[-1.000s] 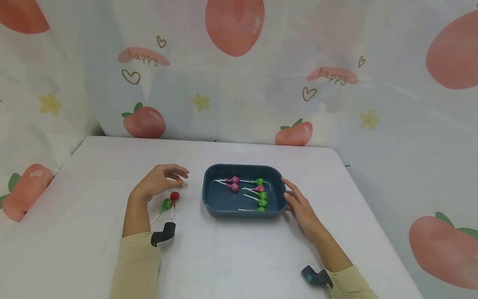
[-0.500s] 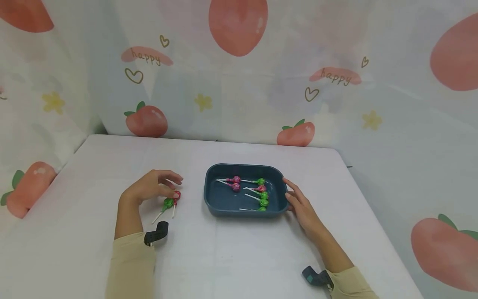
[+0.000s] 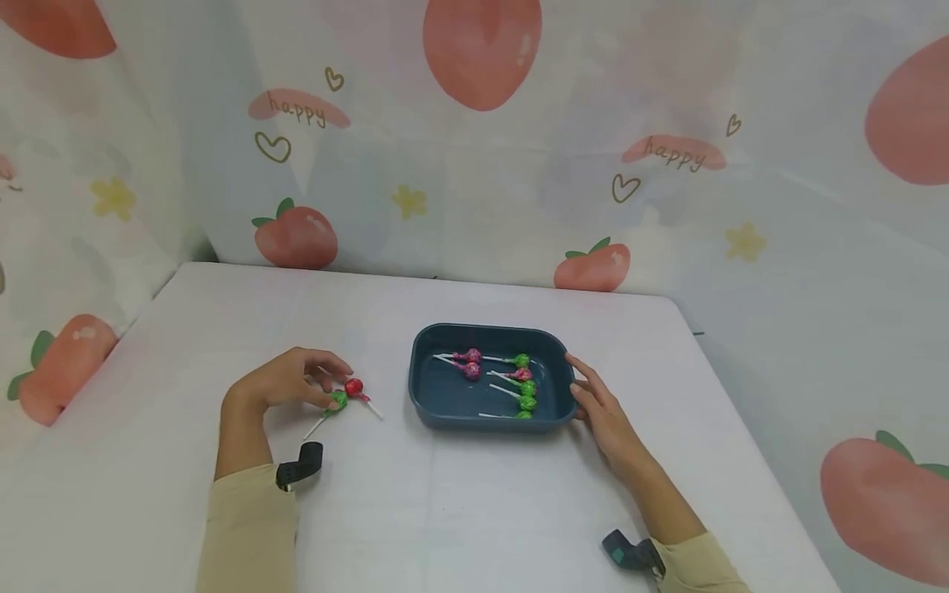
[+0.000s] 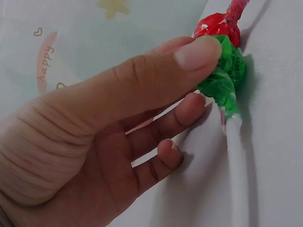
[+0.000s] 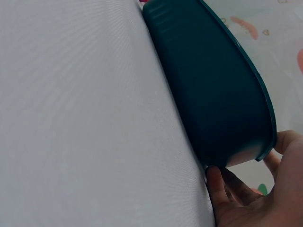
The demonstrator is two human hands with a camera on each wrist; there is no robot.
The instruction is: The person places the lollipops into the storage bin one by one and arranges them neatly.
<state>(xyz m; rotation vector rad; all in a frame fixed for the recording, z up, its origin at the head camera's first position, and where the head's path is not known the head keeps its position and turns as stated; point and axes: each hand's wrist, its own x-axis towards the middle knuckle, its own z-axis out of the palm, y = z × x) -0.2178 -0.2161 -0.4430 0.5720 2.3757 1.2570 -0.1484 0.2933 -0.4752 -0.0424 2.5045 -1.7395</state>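
Observation:
My left hand (image 3: 289, 380) pinches the wrapped head of a green lollipop (image 4: 233, 71), with the thumb in front and some fingers partly hidden behind. That lollipop's white stick points toward the near left. Right beside it on the table lies a red lollipop (image 3: 354, 386), its stick angled to the near right. My right hand (image 3: 606, 424) touches the right end of a dark blue tray (image 3: 452, 422) with extended fingers. Against the tray's rim and low on its outer wall, its fingertips show in the right wrist view.
Inside the tray lie several green lollipops (image 3: 527, 403) and pink lollipops (image 3: 471, 371), with sticks pointing mostly left. White cloth covers the table (image 3: 460, 519). A printed curtain (image 3: 474, 181) hangs behind and along the sides.
My left hand has come down from above the lollipops, touched the red one and moved onto the green one. The red lollipop's stick has swung right. My right hand stays at the tray.

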